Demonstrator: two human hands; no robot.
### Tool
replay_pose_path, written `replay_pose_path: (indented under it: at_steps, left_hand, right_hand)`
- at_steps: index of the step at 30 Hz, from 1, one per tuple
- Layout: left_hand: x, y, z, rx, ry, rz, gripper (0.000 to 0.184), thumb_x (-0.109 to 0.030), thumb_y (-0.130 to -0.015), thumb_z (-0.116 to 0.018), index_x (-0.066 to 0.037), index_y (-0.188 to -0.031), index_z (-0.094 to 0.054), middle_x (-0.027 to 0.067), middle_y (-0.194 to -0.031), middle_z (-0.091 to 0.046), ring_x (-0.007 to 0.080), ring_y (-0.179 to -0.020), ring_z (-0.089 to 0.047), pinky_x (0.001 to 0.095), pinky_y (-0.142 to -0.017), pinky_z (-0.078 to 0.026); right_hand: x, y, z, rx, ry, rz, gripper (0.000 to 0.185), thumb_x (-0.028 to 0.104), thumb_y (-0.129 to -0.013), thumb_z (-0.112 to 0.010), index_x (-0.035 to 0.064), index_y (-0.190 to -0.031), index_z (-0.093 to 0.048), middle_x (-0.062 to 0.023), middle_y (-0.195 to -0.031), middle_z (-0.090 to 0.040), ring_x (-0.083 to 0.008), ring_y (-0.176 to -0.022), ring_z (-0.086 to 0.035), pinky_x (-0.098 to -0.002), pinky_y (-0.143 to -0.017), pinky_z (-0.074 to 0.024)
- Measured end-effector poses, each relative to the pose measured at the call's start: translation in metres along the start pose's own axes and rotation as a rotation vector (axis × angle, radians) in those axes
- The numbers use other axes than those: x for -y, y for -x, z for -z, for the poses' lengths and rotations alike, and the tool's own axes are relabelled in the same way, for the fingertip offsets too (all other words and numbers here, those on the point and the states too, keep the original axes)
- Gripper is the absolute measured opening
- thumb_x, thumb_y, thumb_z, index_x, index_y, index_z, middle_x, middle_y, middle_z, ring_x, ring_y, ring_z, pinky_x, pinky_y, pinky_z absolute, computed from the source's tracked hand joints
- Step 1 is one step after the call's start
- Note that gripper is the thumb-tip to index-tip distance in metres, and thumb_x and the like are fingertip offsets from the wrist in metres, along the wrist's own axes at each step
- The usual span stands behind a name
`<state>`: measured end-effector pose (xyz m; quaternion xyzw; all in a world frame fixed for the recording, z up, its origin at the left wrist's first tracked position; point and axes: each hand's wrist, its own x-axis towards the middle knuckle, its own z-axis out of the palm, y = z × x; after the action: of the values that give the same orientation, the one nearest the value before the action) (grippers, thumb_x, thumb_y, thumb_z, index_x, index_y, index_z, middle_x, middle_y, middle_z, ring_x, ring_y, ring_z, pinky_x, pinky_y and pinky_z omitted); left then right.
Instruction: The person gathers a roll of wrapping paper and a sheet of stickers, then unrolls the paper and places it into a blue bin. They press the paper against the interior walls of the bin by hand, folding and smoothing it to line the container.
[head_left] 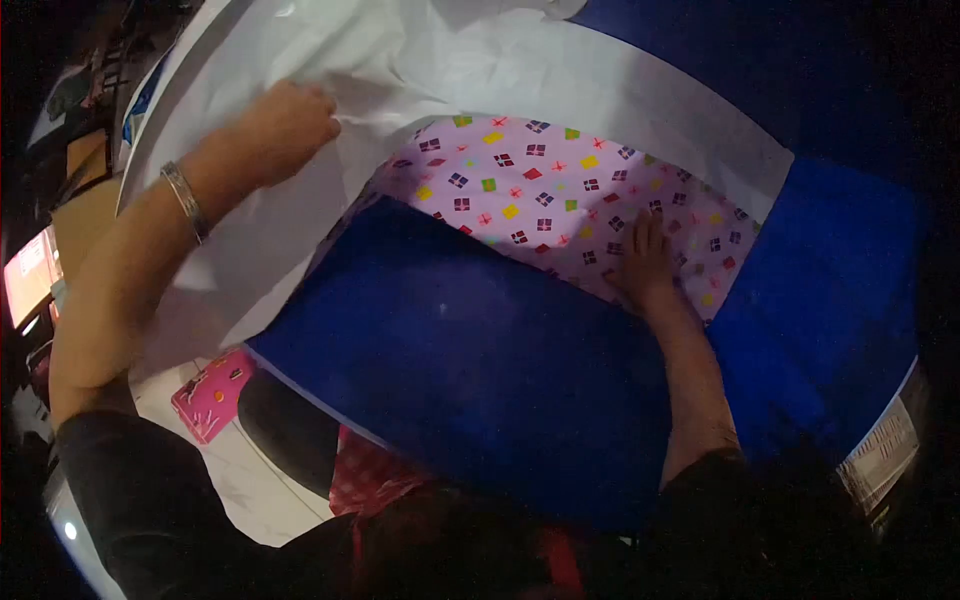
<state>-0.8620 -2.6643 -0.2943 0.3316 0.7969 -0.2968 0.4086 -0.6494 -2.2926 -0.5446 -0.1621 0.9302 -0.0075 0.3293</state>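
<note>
A large white sheet of paper spreads across the upper left, creased near my left hand. The fingers of that hand are curled closed on the white sheet, and a metal bangle circles the wrist. Beside it lies paper printed with small gift boxes and coloured squares on a pale pink ground. My right hand rests flat on this printed paper near its right end, fingers stretched out. Whether the white and printed papers are one piece I cannot tell.
A dark blue surface lies in front of me, with more blue to the right. Below left are a pink printed packet and a dark rounded seat-like shape. Cardboard stands at the far left, and a printed bundle lower right.
</note>
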Motion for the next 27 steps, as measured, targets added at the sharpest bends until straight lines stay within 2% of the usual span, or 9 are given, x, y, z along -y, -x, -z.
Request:
replay_pose_path:
  at_steps: [2,3,5,9,11,14,17,24,27]
  left_hand:
    - [-0.013,0.003,-0.026,-0.205,-0.212,-0.201,0.017,-0.024,-0.074,-0.063,-0.012,-0.087,-0.063,0.0074,-0.103,-0.058,0.0245,-0.106,-0.051,0.0452,-0.085,-0.04]
    - [-0.027,-0.001,-0.035,-0.237,-0.254,-0.175,0.017,-0.024,-0.074,-0.063,-0.012,-0.087,-0.063,0.0074,-0.103,-0.058,0.0245,-0.106,-0.051,0.0452,-0.085,-0.04]
    - [-0.037,-0.022,-0.048,-0.129,-0.206,-0.197,0.038,-0.038,-0.067,-0.068,-0.016,-0.097,-0.063,0.0042,-0.116,-0.051,0.0219,-0.123,-0.035,0.0477,-0.099,-0.029]
    - [-0.052,-0.02,-0.061,-0.285,-0.395,-0.282,0.057,-0.05,-0.059,-0.07,-0.016,-0.104,-0.063,0.0062,-0.113,-0.053,0.0232,-0.124,-0.034,0.0511,-0.103,-0.023]
    - [-0.058,-0.003,-0.06,-0.019,-0.353,-0.235,0.067,-0.051,-0.067,-0.065,-0.013,-0.121,-0.055,0.0104,-0.133,-0.041,0.0269,-0.13,-0.029,0.0549,-0.108,-0.012]
    - [-0.052,-0.01,-0.056,0.177,-0.436,-0.227,0.062,-0.051,-0.063,-0.068,-0.013,-0.112,-0.062,0.0086,-0.13,-0.045,0.0252,-0.13,-0.028,0.0552,-0.108,-0.012]
    - [-0.049,-0.018,-0.064,0.157,-0.452,-0.26,0.038,-0.045,-0.069,-0.063,-0.017,-0.094,-0.069,0.002,-0.108,-0.058,0.0221,-0.113,-0.043,0.0542,-0.103,-0.021]
    - [-0.049,-0.028,-0.069,0.1,-0.375,-0.204,0.02,-0.025,-0.078,-0.054,-0.016,-0.089,-0.069,-0.0021,-0.097,-0.061,0.019,-0.103,-0.048,0.047,-0.099,-0.028]
    - [-0.057,-0.03,-0.069,0.072,-0.306,-0.192,0.018,-0.018,-0.078,-0.052,-0.015,-0.085,-0.069,-0.0021,-0.097,-0.06,0.0181,-0.101,-0.048,0.0458,-0.099,-0.029]
  right_hand:
    - [0.0,-0.005,0.008,0.109,0.037,0.013,0.097,0.058,-0.072,-0.061,-0.0018,-0.138,-0.02,-0.0241,-0.146,-0.009,-0.043,-0.135,-0.006,-0.0529,-0.105,-0.0226]
    - [0.0,-0.005,0.004,0.17,0.089,-0.036,0.1,0.062,-0.074,-0.057,-0.0012,-0.14,-0.016,-0.0233,-0.147,-0.005,-0.044,-0.134,-0.004,-0.0532,-0.106,-0.02]
    - [0.002,0.0,-0.005,0.118,0.096,-0.054,0.1,0.062,-0.074,-0.057,-0.0011,-0.14,-0.015,-0.0234,-0.147,-0.005,-0.0443,-0.134,-0.004,-0.053,-0.106,-0.0199]
    - [-0.007,0.005,-0.004,0.084,0.098,0.034,0.1,0.061,-0.074,-0.057,-0.0004,-0.141,-0.014,-0.0232,-0.147,-0.003,-0.043,-0.135,-0.005,-0.0521,-0.106,-0.0199]
    - [-0.006,0.007,-0.011,0.079,0.066,0.026,0.1,0.06,-0.074,-0.058,-0.0002,-0.141,-0.014,-0.0231,-0.147,-0.003,-0.0425,-0.135,-0.004,-0.0523,-0.106,-0.0196]
    - [-0.009,0.003,0.0,0.11,0.022,0.018,0.101,0.06,-0.073,-0.06,0.0002,-0.141,-0.016,-0.0229,-0.147,-0.003,-0.0419,-0.135,-0.003,-0.0532,-0.105,-0.0193]
    - [-0.012,0.003,0.001,0.104,-0.015,0.033,0.102,0.06,-0.071,-0.062,0.0002,-0.141,-0.016,-0.0225,-0.147,-0.003,-0.0416,-0.135,-0.003,-0.0542,-0.105,-0.0187]
    - [-0.017,0.006,-0.002,-0.056,-0.155,0.031,0.092,0.044,-0.066,-0.072,0.0014,-0.135,-0.029,-0.0217,-0.146,-0.013,-0.04,-0.135,-0.009,-0.0525,-0.105,-0.0211]
    - [-0.013,0.009,0.001,-0.016,-0.119,0.011,0.093,0.048,-0.068,-0.069,0.0026,-0.137,-0.026,-0.0208,-0.146,-0.012,-0.039,-0.136,-0.007,-0.0519,-0.105,-0.021]
